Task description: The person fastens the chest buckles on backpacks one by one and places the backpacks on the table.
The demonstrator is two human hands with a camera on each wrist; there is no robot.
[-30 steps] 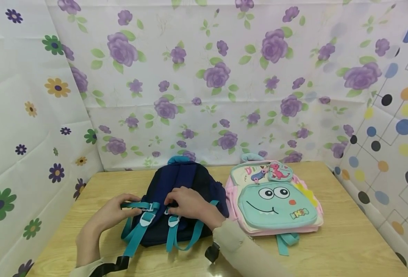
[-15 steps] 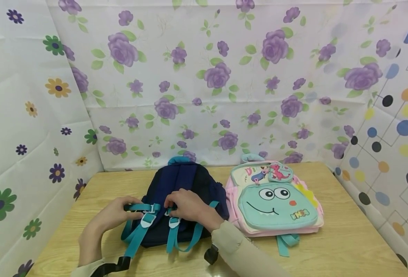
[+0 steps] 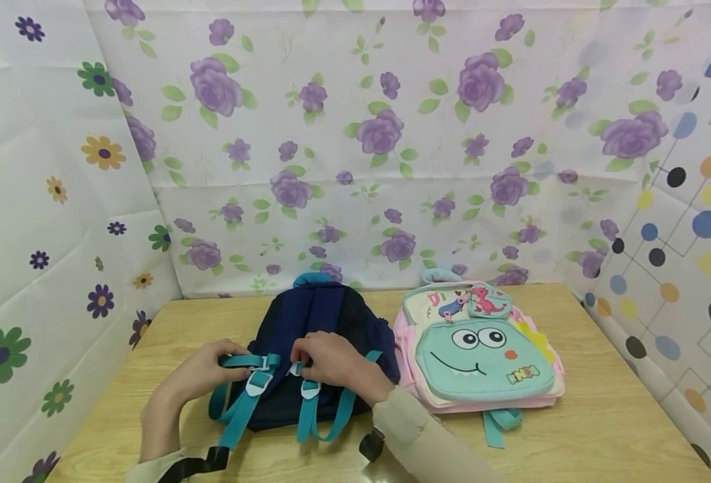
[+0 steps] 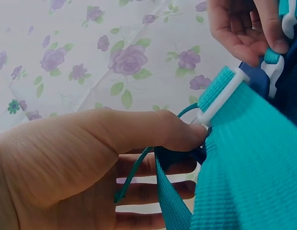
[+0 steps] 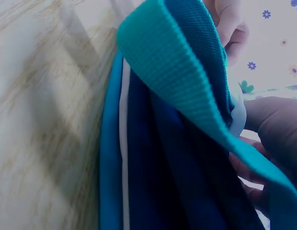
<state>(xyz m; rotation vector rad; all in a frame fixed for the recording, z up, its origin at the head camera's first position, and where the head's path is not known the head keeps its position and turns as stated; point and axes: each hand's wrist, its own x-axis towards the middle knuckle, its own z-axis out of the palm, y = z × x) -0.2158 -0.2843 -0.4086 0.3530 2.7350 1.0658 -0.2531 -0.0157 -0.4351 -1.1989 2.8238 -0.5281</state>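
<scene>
A dark navy backpack (image 3: 292, 312) lies back side up on the table, with teal webbing straps and white buckles. My left hand (image 3: 201, 372) pinches the left teal strap (image 3: 243, 361) beside its white buckle (image 3: 259, 383); in the left wrist view the thumb presses near a white buckle (image 4: 224, 97). My right hand (image 3: 334, 363) pinches the upper end of the second teal strap by a white buckle (image 4: 273, 74), above another white buckle (image 3: 310, 389). A teal strap loop (image 5: 172, 72) covers part of this grip in the right wrist view.
Right against the navy backpack lies a pink and mint backpack (image 3: 482, 359) with a cartoon face, its teal strap (image 3: 502, 422) hanging toward the front. Both rest on a wooden table (image 3: 609, 402). Floral cloth (image 3: 343, 134) hangs behind, and patterned cloths close both sides.
My right hand has shifted slightly right, and the second strap with its buckle has moved right with it. My left hand has shifted slightly right with its strap.
</scene>
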